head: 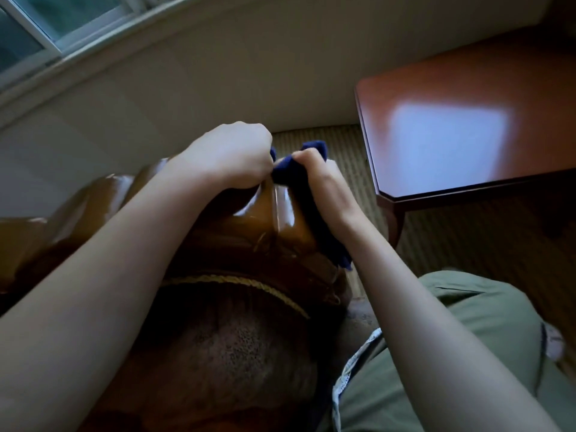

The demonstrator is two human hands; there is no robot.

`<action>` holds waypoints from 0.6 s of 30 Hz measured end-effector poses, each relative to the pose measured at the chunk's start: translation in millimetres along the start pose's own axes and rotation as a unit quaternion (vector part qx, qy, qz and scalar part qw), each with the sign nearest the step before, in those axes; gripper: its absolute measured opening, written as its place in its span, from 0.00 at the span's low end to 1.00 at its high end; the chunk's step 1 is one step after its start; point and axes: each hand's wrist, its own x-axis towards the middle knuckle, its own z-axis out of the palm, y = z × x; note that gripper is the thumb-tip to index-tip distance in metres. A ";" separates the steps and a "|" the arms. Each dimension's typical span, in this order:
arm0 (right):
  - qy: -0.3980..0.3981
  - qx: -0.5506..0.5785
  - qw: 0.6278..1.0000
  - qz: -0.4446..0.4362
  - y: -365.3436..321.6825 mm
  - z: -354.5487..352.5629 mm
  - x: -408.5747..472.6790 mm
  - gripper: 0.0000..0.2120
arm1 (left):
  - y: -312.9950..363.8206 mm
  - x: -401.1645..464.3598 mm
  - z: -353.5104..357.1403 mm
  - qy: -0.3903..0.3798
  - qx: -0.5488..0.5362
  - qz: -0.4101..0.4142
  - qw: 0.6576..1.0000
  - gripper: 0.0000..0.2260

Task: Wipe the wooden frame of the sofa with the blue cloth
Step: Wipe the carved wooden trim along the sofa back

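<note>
one window (46, 23) sits far up and left of the hands, above a pale wall. the left hand (230, 154) is curled into a fist over the end of the glossy wooden frame (280, 207), gripping one end of the single blue cloth (311, 213). touching it, the right hand (324, 182) has its fingers closed round the cloth, which drapes down the frame's right edge. below both hands lies the sofa's brown upholstery (224, 347) with rope trim. right of the hands, across a strip of open carpet (358, 188), stands one reddish table (467, 120). no writing is legible.
</note>
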 end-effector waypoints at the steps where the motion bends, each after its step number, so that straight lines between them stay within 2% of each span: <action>1: -0.002 -0.012 0.999 0.033 9.6 -4.5 2.0 0.19 | -0.8 0.8 0.4 0.001 0.000 -0.002 1.000 0.12; 3: 0.018 -0.019 0.993 0.118 42.5 -18.2 -2.7 0.20 | -1.7 0.5 1.6 0.004 0.005 -0.001 1.000 0.13; 5: 0.074 -0.018 0.978 0.193 90.2 -35.4 -19.0 0.16 | -3.0 0.9 1.8 0.004 0.005 0.002 1.000 0.14; 7: 0.101 -0.028 0.962 0.250 132.0 -49.4 -34.7 0.15 | -2.4 1.7 2.8 -0.004 -0.009 0.003 1.000 0.15; 9: 0.119 -0.014 0.954 0.275 145.3 -51.7 -43.1 0.14 | -1.6 0.9 2.2 -0.004 -0.013 0.005 1.000 0.14; 11: 0.139 0.029 0.956 0.258 132.6 -45.8 -44.8 0.12 | -0.3 -1.2 1.5 0.000 0.000 0.005 1.000 0.14; 12: 0.138 0.045 0.964 0.222 122.1 -42.5 -44.4 0.13 | 0.2 -5.2 0.9 0.011 0.026 0.007 1.000 0.12; 14: 0.115 0.067 0.981 0.139 98.1 -35.2 -36.8 0.14 | 9.4 -13.8 1.5 0.067 0.112 0.035 0.991 0.03; 15: 0.087 0.090 0.987 0.106 82.7 -31.9 -34.8 0.16 | 20.1 -20.0 2.7 0.101 0.150 0.062 0.982 0.02; 17: 0.061 0.094 0.991 0.067 60.9 -28.5 -29.6 0.17 | 48.5 -28.1 13.9 0.126 0.146 0.105 0.976 0.05; 18: 0.059 0.080 0.992 0.076 54.6 -28.2 -25.9 0.17 | 61.0 -27.8 24.8 0.126 0.116 0.126 0.977 0.05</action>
